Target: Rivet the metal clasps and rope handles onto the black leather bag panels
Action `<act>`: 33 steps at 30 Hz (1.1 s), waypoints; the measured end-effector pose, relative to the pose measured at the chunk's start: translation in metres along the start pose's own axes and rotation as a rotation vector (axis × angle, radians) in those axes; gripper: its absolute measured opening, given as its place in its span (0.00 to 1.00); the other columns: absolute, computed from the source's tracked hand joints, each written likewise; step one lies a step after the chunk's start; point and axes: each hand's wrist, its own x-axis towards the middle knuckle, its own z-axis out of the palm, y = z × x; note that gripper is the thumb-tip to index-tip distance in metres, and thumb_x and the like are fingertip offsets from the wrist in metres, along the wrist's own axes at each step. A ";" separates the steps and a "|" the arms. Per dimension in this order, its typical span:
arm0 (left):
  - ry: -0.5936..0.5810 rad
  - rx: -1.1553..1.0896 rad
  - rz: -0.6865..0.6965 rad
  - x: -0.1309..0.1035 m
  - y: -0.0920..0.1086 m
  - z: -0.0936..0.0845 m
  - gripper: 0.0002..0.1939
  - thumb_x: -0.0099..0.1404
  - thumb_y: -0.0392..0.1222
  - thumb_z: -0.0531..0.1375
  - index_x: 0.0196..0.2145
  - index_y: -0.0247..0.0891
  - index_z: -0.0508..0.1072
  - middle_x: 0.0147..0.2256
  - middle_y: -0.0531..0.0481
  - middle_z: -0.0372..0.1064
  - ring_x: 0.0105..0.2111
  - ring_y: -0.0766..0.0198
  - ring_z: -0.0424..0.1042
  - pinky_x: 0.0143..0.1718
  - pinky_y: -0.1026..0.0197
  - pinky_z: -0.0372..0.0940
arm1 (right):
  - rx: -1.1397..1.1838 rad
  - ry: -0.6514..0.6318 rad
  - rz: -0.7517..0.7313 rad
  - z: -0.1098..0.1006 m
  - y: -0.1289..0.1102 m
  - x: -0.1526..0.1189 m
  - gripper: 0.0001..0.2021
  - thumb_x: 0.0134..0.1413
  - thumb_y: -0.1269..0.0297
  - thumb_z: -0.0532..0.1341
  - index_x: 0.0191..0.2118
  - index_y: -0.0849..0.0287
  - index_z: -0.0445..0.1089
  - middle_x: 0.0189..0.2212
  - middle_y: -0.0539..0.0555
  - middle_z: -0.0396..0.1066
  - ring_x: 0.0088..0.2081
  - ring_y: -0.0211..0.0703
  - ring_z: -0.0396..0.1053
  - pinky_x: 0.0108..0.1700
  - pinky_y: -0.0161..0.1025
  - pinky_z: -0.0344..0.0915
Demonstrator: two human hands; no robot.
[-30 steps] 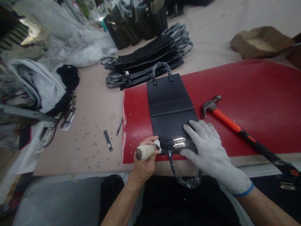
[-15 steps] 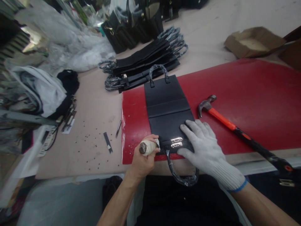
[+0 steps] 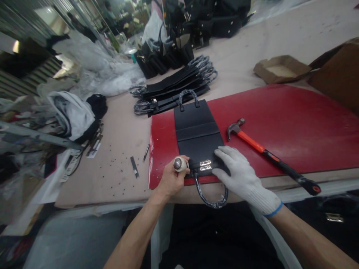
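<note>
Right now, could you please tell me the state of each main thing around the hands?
Red mat: lying flat
Black bag: laid out flat on the mat
Near handle: plastic-wrapped, reaching past the mat's edge
Metal clasp: on the bag, fastening unclear
Pale-handled tool: held, end facing the camera
Left hand: bare, closed around the tool
Right hand: gloved, open, on the bag
Hammer: lying unheld
Cardboard tray: open-topped

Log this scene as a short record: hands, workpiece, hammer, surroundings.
Left hand: bare, gripping a wrapped tool at the left edge of the black bag piece
Right hand: white-gloved, on the bag piece's right side
Bag piece: spread on a red mat; metal hardware near its near end
Hammer: right of the bag piece, not held
Beyond the mat: stacked black pieces, cardboard box
</note>
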 end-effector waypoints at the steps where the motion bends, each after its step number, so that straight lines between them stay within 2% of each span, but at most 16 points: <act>1: -0.009 0.008 -0.004 0.000 0.000 0.000 0.09 0.63 0.34 0.62 0.42 0.38 0.73 0.46 0.43 0.78 0.46 0.55 0.78 0.50 0.53 0.71 | -0.004 0.044 0.018 -0.007 0.003 -0.002 0.22 0.64 0.57 0.60 0.59 0.63 0.71 0.58 0.65 0.72 0.60 0.60 0.69 0.62 0.57 0.66; 3: -0.028 0.024 -0.004 0.000 0.001 0.000 0.09 0.63 0.34 0.62 0.43 0.38 0.74 0.45 0.43 0.78 0.42 0.57 0.77 0.46 0.55 0.71 | -0.104 0.128 0.083 -0.023 0.012 -0.005 0.20 0.67 0.57 0.57 0.57 0.62 0.71 0.55 0.65 0.74 0.56 0.59 0.71 0.59 0.54 0.68; 5: -0.031 0.027 0.000 0.000 0.000 0.000 0.10 0.63 0.35 0.61 0.43 0.38 0.74 0.44 0.44 0.78 0.40 0.58 0.77 0.43 0.56 0.71 | -0.283 0.135 0.172 -0.040 0.026 -0.008 0.21 0.67 0.55 0.56 0.57 0.64 0.71 0.54 0.67 0.73 0.54 0.62 0.72 0.55 0.56 0.69; 8: -0.006 -0.005 0.005 -0.001 -0.003 0.001 0.10 0.63 0.36 0.62 0.43 0.37 0.74 0.42 0.44 0.77 0.40 0.58 0.77 0.42 0.57 0.71 | -0.507 -0.001 0.307 -0.057 0.047 -0.013 0.24 0.67 0.53 0.55 0.58 0.66 0.69 0.52 0.69 0.74 0.47 0.65 0.73 0.45 0.55 0.69; 10: 0.001 -0.025 0.007 -0.002 -0.004 0.002 0.11 0.63 0.37 0.62 0.44 0.37 0.74 0.41 0.45 0.77 0.40 0.58 0.77 0.42 0.57 0.71 | -0.611 -0.091 0.338 -0.063 0.056 -0.017 0.24 0.68 0.54 0.52 0.59 0.65 0.68 0.49 0.68 0.74 0.43 0.63 0.73 0.38 0.52 0.67; 14: -0.010 -0.028 0.014 -0.002 -0.006 0.002 0.10 0.63 0.38 0.62 0.43 0.36 0.75 0.40 0.45 0.77 0.38 0.59 0.76 0.42 0.58 0.71 | -0.710 -0.194 0.349 -0.065 0.054 -0.019 0.22 0.70 0.59 0.47 0.58 0.66 0.68 0.40 0.69 0.72 0.37 0.61 0.72 0.31 0.48 0.62; 17: -0.014 -0.030 0.024 -0.001 -0.006 0.002 0.11 0.62 0.37 0.62 0.43 0.36 0.75 0.40 0.45 0.77 0.38 0.59 0.77 0.42 0.57 0.71 | -0.698 -0.250 0.368 -0.066 0.047 -0.014 0.23 0.68 0.61 0.48 0.58 0.69 0.68 0.38 0.70 0.71 0.36 0.63 0.72 0.31 0.49 0.64; 19: -0.009 -0.032 0.031 -0.001 -0.006 0.001 0.11 0.62 0.36 0.62 0.43 0.36 0.75 0.40 0.44 0.78 0.39 0.58 0.77 0.42 0.56 0.71 | -0.628 -0.261 0.410 -0.066 0.046 -0.009 0.25 0.66 0.63 0.48 0.60 0.72 0.66 0.40 0.74 0.71 0.37 0.65 0.72 0.33 0.52 0.66; 22: -0.010 -0.027 0.038 0.000 -0.007 0.002 0.12 0.61 0.36 0.62 0.44 0.36 0.76 0.41 0.44 0.78 0.39 0.57 0.76 0.43 0.56 0.71 | -0.378 -0.276 0.563 -0.067 0.048 0.001 0.26 0.64 0.64 0.48 0.61 0.73 0.66 0.41 0.75 0.73 0.37 0.64 0.74 0.37 0.54 0.67; 24: -0.022 -0.028 0.037 0.001 -0.008 0.003 0.13 0.61 0.35 0.62 0.44 0.36 0.76 0.40 0.45 0.78 0.39 0.58 0.76 0.43 0.56 0.72 | -0.242 -0.281 0.636 -0.070 0.048 0.007 0.24 0.64 0.64 0.48 0.58 0.73 0.68 0.37 0.72 0.74 0.35 0.60 0.74 0.37 0.51 0.67; 26: -0.030 -0.036 0.023 0.001 -0.009 0.004 0.14 0.61 0.34 0.62 0.45 0.36 0.76 0.40 0.45 0.77 0.39 0.58 0.76 0.44 0.56 0.72 | -0.185 -0.277 0.636 -0.077 0.041 0.013 0.22 0.64 0.62 0.49 0.53 0.69 0.70 0.31 0.65 0.74 0.32 0.55 0.74 0.35 0.47 0.68; 28: -0.031 -0.038 0.007 0.002 -0.010 0.005 0.14 0.62 0.34 0.62 0.47 0.35 0.76 0.41 0.45 0.77 0.40 0.58 0.76 0.43 0.57 0.71 | -0.048 -0.237 0.618 -0.090 0.022 0.018 0.20 0.67 0.58 0.47 0.51 0.64 0.70 0.26 0.56 0.71 0.27 0.48 0.71 0.30 0.42 0.66; 30: -0.031 -0.034 0.004 0.002 -0.010 0.005 0.15 0.62 0.34 0.63 0.47 0.36 0.76 0.41 0.45 0.77 0.40 0.58 0.75 0.44 0.58 0.71 | 0.243 -0.151 0.593 -0.106 -0.004 0.020 0.20 0.69 0.52 0.47 0.50 0.59 0.68 0.23 0.48 0.65 0.22 0.43 0.65 0.24 0.39 0.62; 32: -0.036 -0.028 0.012 0.002 -0.007 0.005 0.15 0.63 0.34 0.63 0.48 0.36 0.76 0.41 0.46 0.77 0.40 0.58 0.75 0.45 0.57 0.70 | 0.536 -0.083 0.529 -0.122 -0.032 0.021 0.18 0.69 0.48 0.50 0.48 0.55 0.67 0.23 0.45 0.62 0.20 0.40 0.62 0.21 0.37 0.61; 33: -0.037 -0.026 0.018 0.002 -0.006 0.005 0.15 0.63 0.33 0.62 0.48 0.37 0.76 0.41 0.46 0.77 0.40 0.58 0.75 0.46 0.57 0.70 | 0.595 -0.083 0.471 -0.128 -0.044 0.021 0.17 0.69 0.47 0.51 0.46 0.54 0.68 0.23 0.45 0.63 0.20 0.40 0.64 0.22 0.37 0.62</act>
